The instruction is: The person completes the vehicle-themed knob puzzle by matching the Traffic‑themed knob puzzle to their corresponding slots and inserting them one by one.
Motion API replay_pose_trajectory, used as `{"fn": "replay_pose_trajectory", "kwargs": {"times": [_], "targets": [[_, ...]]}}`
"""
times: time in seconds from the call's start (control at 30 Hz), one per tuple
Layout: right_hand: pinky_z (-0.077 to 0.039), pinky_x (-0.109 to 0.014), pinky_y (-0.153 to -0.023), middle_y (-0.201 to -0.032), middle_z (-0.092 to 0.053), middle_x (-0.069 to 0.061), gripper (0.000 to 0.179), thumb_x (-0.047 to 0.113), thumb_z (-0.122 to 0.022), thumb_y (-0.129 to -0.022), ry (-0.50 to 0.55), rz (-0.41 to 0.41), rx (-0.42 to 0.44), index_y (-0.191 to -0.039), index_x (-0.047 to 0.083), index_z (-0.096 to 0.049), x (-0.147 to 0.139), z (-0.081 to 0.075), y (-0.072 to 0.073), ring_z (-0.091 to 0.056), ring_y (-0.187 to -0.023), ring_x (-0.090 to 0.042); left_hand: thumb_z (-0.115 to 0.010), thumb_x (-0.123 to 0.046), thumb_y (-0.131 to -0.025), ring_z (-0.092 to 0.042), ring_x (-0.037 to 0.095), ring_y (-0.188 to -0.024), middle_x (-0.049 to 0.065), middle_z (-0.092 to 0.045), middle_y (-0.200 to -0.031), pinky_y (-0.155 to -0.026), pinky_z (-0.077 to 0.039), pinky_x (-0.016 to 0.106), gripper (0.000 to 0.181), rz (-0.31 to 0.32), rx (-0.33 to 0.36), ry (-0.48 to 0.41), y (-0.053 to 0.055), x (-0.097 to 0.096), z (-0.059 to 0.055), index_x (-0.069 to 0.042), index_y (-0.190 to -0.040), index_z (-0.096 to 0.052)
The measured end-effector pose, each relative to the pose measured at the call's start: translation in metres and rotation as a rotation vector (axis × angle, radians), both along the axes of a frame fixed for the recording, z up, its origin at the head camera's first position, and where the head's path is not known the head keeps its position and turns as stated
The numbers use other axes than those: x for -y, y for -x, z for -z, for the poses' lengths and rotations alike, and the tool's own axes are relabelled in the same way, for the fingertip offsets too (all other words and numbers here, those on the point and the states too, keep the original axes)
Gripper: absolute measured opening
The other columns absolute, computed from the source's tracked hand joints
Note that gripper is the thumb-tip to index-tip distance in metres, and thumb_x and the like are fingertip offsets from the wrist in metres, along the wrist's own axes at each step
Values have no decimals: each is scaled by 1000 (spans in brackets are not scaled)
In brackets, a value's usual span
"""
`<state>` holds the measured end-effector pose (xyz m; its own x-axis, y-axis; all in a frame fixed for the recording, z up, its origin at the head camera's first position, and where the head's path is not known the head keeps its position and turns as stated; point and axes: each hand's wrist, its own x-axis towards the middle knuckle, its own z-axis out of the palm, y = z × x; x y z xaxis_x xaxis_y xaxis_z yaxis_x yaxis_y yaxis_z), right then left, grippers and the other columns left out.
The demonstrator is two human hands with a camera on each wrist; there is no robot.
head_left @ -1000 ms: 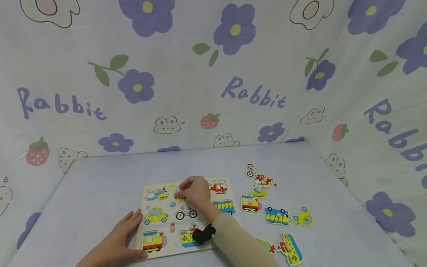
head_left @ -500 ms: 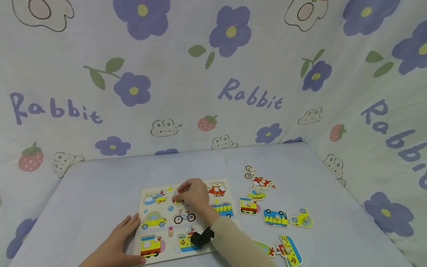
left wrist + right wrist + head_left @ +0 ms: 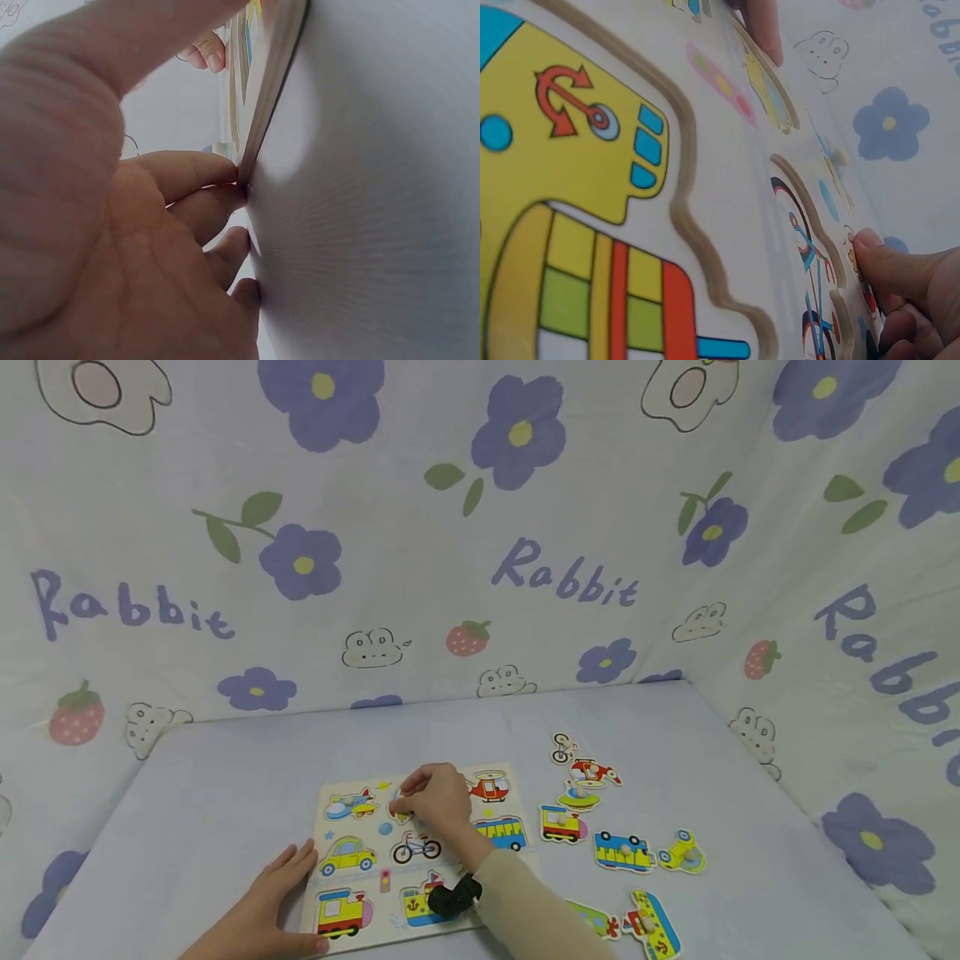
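Note:
A wooden knob puzzle board (image 3: pixel 378 925) with vehicle-shaped recesses lies on the table. My right hand (image 3: pixel 438 802) pinches a small puzzle piece (image 3: pixel 868 296) at the top middle recess. Fingers cover most of that piece; red and yellow parts show, but its picture is unclear. At the board's left edge, my left hand (image 3: pixel 262 902) rests with fingers extended, touching the side, its thumb at the near corner. The left wrist view shows its fingertips (image 3: pixel 236 176) against the board's edge. An airplane piece (image 3: pixel 351 806) with a knob sits in the top left recess.
Right of the board lie loose pieces: a bicycle (image 3: pixel 562 749), a helicopter (image 3: pixel 594 772), a flying saucer (image 3: pixel 578 797), a train (image 3: pixel 562 824), a bus (image 3: pixel 623 852), a car (image 3: pixel 682 853), and a ship (image 3: pixel 654 925). My forearm partly hides a green piece (image 3: pixel 588 917).
The head view has shifted slightly. Both hands keep nearly the same places on the board, and the right hand still pinches the puzzle piece at the top middle recess.

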<state>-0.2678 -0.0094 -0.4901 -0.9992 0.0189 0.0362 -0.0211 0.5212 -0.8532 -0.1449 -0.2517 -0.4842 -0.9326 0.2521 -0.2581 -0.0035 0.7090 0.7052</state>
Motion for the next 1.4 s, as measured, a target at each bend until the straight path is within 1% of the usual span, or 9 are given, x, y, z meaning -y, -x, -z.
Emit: {"fn": "replay_pose_trajectory", "kwargs": {"times": [0.13,0.23,0.43,0.63,0.8,0.97,1.07,1.23,1.4], "targets": [[-47,-28,-59,-64,-62,11,25,26,-93,-66,1,-3,20,-72,19,-71,-2,1,0,-58,-60,-9,-93,-44,-59,-1,43,-145,16,-17,-161,-106,-13,70,123,-5,18,-22,0,-1,2,-2,-155,-26],[-47,-27,-58,-62,-62,11,24,24,-94,-66,9,-17,9,-72,18,-71,-4,1,1,-58,-59,-9,-93,-43,-60,-1,44,-145,17,-17,-161,-106,-14,71,123,-10,22,-26,1,-1,3,-3,-155,-25],[-47,-28,-57,-61,-62,11,24,23,-94,-65,25,-34,-6,-71,17,-71,-5,-2,5,-58,-58,-9,-93,-45,-59,-1,43,-145,16,-18,-161,-106,-16,70,124,-15,18,-5,3,0,2,-4,-155,-26],[-46,-27,-57,-61,-62,11,25,24,-94,-65,19,-16,-10,-70,18,-71,-4,-3,6,-57,-58,-9,-92,-48,-57,0,41,-146,13,-17,-162,-105,-16,71,126,-28,36,14,6,-1,0,-6,-156,-26],[-47,-26,-56,-61,-61,10,25,24,-94,-66,20,-11,7,-70,18,-70,-3,-2,4,-58,-57,-9,-93,-44,-59,-1,43,-145,17,-18,-161,-105,-15,70,124,-5,18,9,5,-2,0,-2,-154,-27],[-47,-26,-58,-62,-61,10,25,25,-93,-67,19,-3,25,-70,19,-70,-2,1,3,-58,-58,-9,-93,-45,-59,-3,44,-145,17,-20,-160,-106,-17,70,123,-6,6,9,3,-3,0,0,-153,-28],[-47,-25,-58,-62,-61,10,25,26,-93,-66,17,2,14,-70,19,-70,-2,2,3,-57,-58,-9,-93,-45,-60,-4,44,-145,17,-21,-160,-106,-18,69,122,-6,0,18,3,-3,1,0,-153,-29],[-47,-25,-58,-62,-61,11,25,26,-93,-66,20,3,1,-70,19,-70,-1,3,3,-57,-58,-8,-92,-43,-62,-4,46,-144,20,-21,-159,-105,-19,71,119,23,-25,27,4,-1,2,2,-153,-28],[-47,-26,-57,-62,-61,11,25,27,-93,-66,20,10,10,-70,20,-69,-2,2,2,-57,-57,-9,-92,-40,-65,-7,49,-142,23,-22,-157,-105,-18,71,116,62,-65,14,4,1,3,5,-151,-29]]}}
